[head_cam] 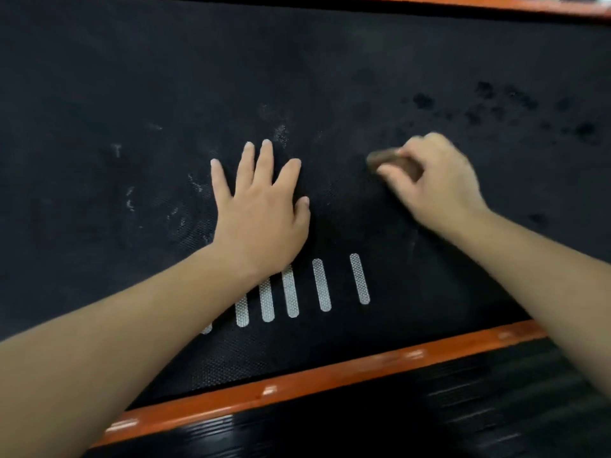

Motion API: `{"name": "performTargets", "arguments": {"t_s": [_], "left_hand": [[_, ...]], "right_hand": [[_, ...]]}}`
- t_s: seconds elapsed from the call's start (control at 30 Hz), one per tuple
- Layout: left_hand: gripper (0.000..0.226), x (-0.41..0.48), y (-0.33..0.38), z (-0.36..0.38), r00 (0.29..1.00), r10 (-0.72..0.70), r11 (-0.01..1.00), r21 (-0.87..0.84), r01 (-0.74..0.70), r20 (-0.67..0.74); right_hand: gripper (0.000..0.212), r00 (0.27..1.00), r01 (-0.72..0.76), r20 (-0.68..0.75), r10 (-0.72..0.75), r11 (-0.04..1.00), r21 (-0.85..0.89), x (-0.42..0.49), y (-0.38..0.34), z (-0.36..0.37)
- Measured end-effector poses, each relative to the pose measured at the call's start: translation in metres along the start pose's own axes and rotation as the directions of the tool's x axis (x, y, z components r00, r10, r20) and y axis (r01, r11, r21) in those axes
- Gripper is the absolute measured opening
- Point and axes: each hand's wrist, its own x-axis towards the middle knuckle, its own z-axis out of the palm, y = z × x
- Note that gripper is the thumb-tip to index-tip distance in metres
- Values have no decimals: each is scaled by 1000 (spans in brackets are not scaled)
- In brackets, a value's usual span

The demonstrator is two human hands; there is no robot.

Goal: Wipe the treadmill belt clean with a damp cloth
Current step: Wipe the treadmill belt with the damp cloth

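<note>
No brand name, label or readable writing visible anywhere. Only printed marks: a row of short white stripes (321, 285) with a dotted texture on the treadmill belt (132, 77), near its close edge; the leftmost ones are partly covered by the left forearm.

Belt: black, fine woven texture, fills most of the view. Whitish smudges and scuff marks (172, 206) on the area left of the left hand. A patch of darker spots (502, 107) at upper right. An orange side rail (330, 375) borders the near edge; a second orange strip (463, 3) runs along the far edge at top. Below the near rail, a black ribbed footboard (463, 421).

Left hand (261, 209): palm down, flat on the belt, fingers spread and extended away from the body, thumb out to the right. Holding nothing. Forearm enters from lower left, bare.

Right hand (433, 183): fingers curled and closed around a small brownish cloth (386, 160), which protrudes from the thumb side and is pressed to the belt. Hand and cloth are motion-blurred. Forearm enters from lower right, bare.

Hands are apart, both at mid-belt, the cloth lying between them but closer to the right.
</note>
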Motion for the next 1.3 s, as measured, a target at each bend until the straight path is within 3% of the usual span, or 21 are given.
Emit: {"name": "performTargets", "arguments": {"t_s": [0.07, 0.13, 0.2, 0.27, 0.33, 0.37, 0.43, 0.5, 0.63, 0.73, 0.87, 0.9, 1.03, 1.1, 1.13, 1.23, 1.3], "left_hand": [[56, 8, -1, 2, 1000, -2, 999, 32, 2, 4], [56, 26, 0, 4, 1000, -14, 999, 40, 14, -5], [56, 46, 4, 4, 998, -59, 998, 16, 59, -14], [56, 60, 11, 4, 995, -100, 995, -14, 100, -5], [54, 64, 17, 7, 991, -135, 990, -34, 135, -7], [54, 64, 18, 9, 989, -146, 989, -31, 146, -18], [55, 63, 18, 14, 988, -152, 988, 9, 152, -41], [55, 62, 17, 18, 987, -146, 987, 54, 150, -67], [56, 61, 18, 21, 984, -152, 983, 93, 160, -90], [57, 61, 20, 21, 982, -175, 977, 107, 182, -71], [57, 62, 23, 20, 980, -186, 975, 110, 193, -71], [57, 61, 23, 20, 979, -188, 975, 107, 195, -76], [58, 61, 24, 19, 977, -198, 971, 121, 206, -75], [58, 62, 23, 20, 978, -196, 971, 127, 205, -77], [57, 62, 23, 19, 978, -194, 972, 123, 202, -73], [58, 62, 24, 19, 977, -204, 970, 122, 211, -70], [58, 63, 24, 19, 978, -199, 970, 127, 206, -65]], "right_hand": [[31, 977, -200, -68, 200, 980, 19, 25, 19, 3], [29, 969, -233, -72, 236, 971, 43, 20, 11, 10], [28, 1000, -25, -11, 27, 994, 110, -8, -9, 11], [32, 975, 158, 123, -184, 969, 191, -32, -11, 4], [34, 952, 269, 110, -285, 953, 138, -11, 14, 2], [34, 971, 231, 44, -236, 968, 100, 12, 28, 4], [33, 998, 18, -62, -15, 999, 48, 58, 49, 9], [32, 993, -82, -77, 86, 995, 58, 71, 45, 17], [31, 973, 210, 37, -226, 945, 250, 15, 15, 17], [33, 936, 339, 40, -351, 924, 179, 38, 30, 16], [31, 998, 14, -70, -5, 993, 119, 110, 44, 26], [30, 997, -5, -71, 13, 993, 114, 106, 37, 29], [34, 944, 306, 57, -326, 926, 219, 36, 15, 24], [37, 910, 398, 59, -410, 905, 149, 55, 30, 21], [37, 931, 361, 19, -363, 929, 86, 79, 40, 22], [34, 997, -18, -74, 23, 998, 68, 141, 62, 22], [31, 998, -6, -67, 12, 996, 88, 128, 44, 30]]}}
